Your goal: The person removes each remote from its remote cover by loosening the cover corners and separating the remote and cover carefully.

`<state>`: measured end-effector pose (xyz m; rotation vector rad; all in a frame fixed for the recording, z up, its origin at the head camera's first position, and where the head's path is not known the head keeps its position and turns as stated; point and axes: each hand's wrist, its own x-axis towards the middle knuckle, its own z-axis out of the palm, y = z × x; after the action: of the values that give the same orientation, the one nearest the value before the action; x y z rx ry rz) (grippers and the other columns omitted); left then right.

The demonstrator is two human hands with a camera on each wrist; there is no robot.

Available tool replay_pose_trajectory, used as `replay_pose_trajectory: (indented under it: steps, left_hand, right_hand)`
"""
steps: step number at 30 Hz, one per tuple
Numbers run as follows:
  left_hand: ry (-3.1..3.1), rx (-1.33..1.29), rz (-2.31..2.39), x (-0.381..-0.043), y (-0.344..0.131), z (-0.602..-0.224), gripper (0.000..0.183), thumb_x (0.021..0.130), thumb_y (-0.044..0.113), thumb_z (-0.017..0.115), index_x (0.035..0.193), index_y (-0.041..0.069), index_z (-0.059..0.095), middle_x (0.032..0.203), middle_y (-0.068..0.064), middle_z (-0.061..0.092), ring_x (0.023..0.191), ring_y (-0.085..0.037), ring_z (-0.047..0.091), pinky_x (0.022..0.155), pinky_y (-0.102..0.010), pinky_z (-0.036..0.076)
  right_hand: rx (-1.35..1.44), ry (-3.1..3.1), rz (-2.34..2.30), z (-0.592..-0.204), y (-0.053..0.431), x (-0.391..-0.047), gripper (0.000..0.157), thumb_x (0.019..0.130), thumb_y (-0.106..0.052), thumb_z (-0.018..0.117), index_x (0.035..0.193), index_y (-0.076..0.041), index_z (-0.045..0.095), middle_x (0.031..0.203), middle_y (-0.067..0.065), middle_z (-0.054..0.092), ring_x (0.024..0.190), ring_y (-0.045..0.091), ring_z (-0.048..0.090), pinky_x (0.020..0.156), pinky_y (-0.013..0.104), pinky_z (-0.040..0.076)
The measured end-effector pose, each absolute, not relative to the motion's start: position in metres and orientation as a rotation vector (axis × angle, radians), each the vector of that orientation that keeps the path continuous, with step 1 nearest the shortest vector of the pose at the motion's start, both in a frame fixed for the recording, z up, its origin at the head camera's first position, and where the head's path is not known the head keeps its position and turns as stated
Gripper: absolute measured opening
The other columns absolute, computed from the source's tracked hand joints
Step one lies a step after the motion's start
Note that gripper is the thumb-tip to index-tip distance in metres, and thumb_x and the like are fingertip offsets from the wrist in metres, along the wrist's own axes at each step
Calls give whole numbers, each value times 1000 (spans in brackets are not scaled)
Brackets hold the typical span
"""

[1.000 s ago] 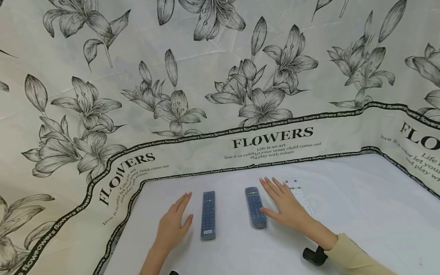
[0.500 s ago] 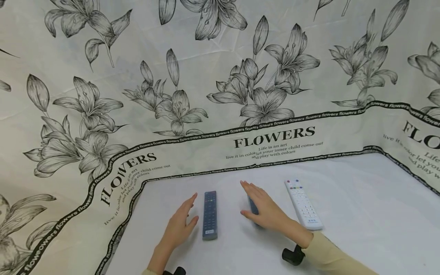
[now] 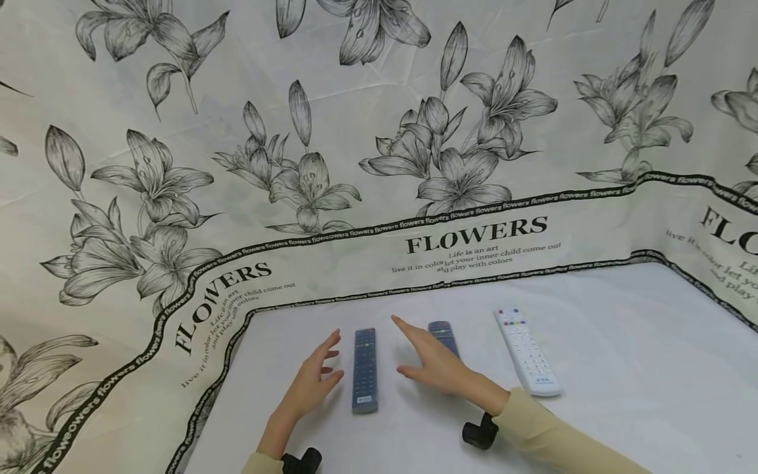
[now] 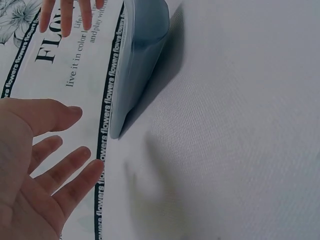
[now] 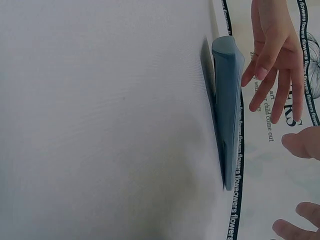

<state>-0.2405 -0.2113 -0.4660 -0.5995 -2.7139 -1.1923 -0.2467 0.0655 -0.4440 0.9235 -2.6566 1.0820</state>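
Observation:
A dark blue-grey remote control (image 3: 364, 368) with a white label lies between both hands on the white cloth. My left hand (image 3: 310, 382) is at its left, fingers extended and spread, holding nothing. On its other side my right hand (image 3: 438, 365) hovers with thumb and fingers apart, also holding nothing. It partly covers a second dark remote control (image 3: 442, 334). Farther right lies a white remote control (image 3: 529, 355). In the left wrist view, the near remote (image 4: 142, 60) stands apart from my left fingers (image 4: 72, 165). The right wrist view shows that remote (image 5: 228, 110) apart from both hands.
The table (image 3: 628, 368) wears a white cloth. A flower-printed fabric (image 3: 331, 263) with black borders rises behind it and along its sides. Black wrist devices (image 3: 481, 432) sit under both forearms.
My right hand has moved left, from beside the white remote across the second dark one towards the first. The white remote is now uncovered. My left hand has shifted slightly right.

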Motion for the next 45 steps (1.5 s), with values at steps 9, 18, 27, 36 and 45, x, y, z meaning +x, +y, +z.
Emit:
replay_pose_trajectory:
  steps: [9, 18, 27, 36, 45]
  left_hand:
    - [-2723, -640, -1251, -251, -215, -470, 76, 83, -6, 66, 149, 10, 31, 146, -16, 45, 121, -31, 55, 91, -45, 52]
    - [-2726, -591, -1332, -259, -212, -472, 80, 77, -9, 72, 147, 9, 36, 143, -19, 47, 118, -33, 57, 87, -39, 54]
    - [-2744, -531, -1421, -265, -211, -478, 81, 74, -10, 73, 145, 8, 39, 139, -22, 48, 111, -34, 60, 78, -24, 55]
    - [-2774, -530, -1364, -270, -208, -477, 75, 74, -5, 76, 141, 8, 45, 130, -18, 56, 107, -28, 59, 84, -32, 54]
    - [-2766, -539, -1284, -271, -208, -480, 60, 75, 2, 77, 130, 9, 56, 130, -10, 60, 116, -30, 53, 99, -52, 44]
  right_hand:
    - [935, -2706, 1280, -449, 46, -260, 87, 81, -8, 74, 152, -10, 23, 153, 15, 35, 134, 36, 43, 108, 51, 38]
    - [923, -2688, 1613, -455, 32, -275, 84, 77, 3, 71, 148, -1, 27, 143, 30, 41, 118, 46, 53, 94, 54, 49]
    - [831, -2757, 1677, -460, 25, -282, 80, 72, 11, 71, 143, -1, 35, 140, 31, 43, 108, 40, 60, 83, 41, 56]
    - [822, -2768, 1730, -464, 19, -284, 76, 72, 13, 69, 140, 2, 39, 139, 30, 44, 104, 37, 61, 79, 36, 56]
    - [846, -2748, 1755, -470, 17, -288, 70, 71, 18, 63, 137, 3, 44, 137, 26, 47, 102, 33, 61, 73, 28, 56]
